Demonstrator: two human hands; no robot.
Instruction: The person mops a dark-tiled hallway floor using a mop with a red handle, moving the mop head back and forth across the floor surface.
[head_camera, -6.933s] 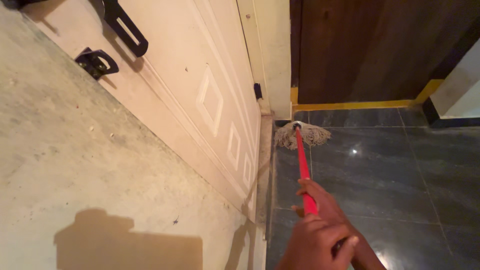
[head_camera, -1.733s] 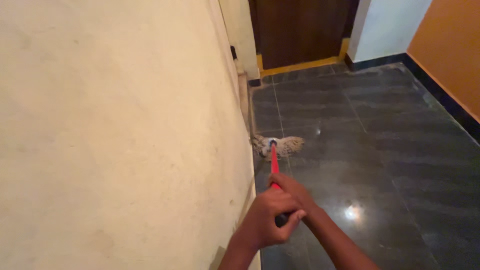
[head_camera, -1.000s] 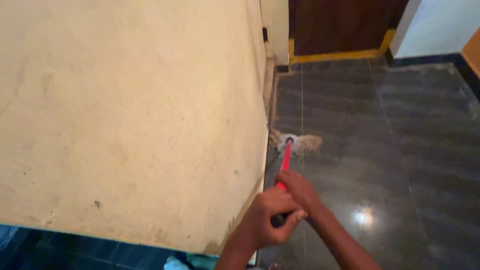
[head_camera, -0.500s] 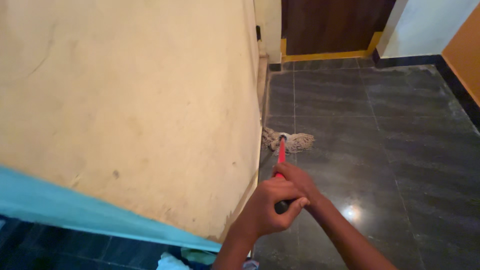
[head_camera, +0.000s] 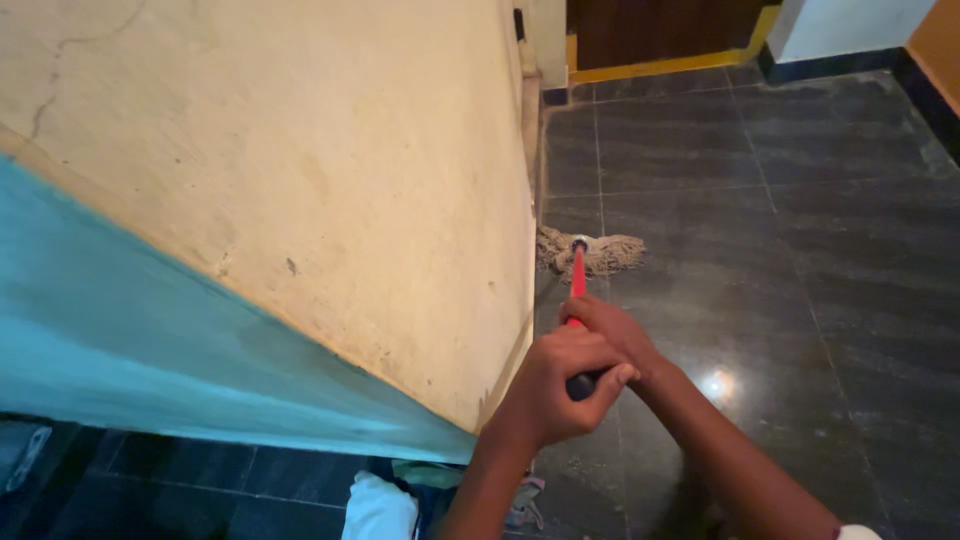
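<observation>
1. Far to the left of the mop, the cream wall filled most of the view, with a turquoise painted band along its lower part.
2. Below that band, low and left of the mop, there was some white and greenish cloth on the floor; the view there was dark, so I could not tell what it was.
3. The left hand was closed in a full fist around the dark end grip of the mop handle, at the near end, farthest from the mop head.
4. The mop had a thin red handle that ran straight away from the hands, and its string head lay spread on the floor, touching the foot of the wall.
5. The right hand was wrapped around the red handle just ahead of the left hand, on the side of the mop head, its fingers closed on the shaft.
6. In my judgement the handle is stiff and light, while the string head is soft and limp and drags heavier if wet; a two-hand hold near the top end, as here, gives good leverage.
7. To the right of the mop, the dark glossy floor tiles showed a bright light reflection, so they were probably slippery.
</observation>
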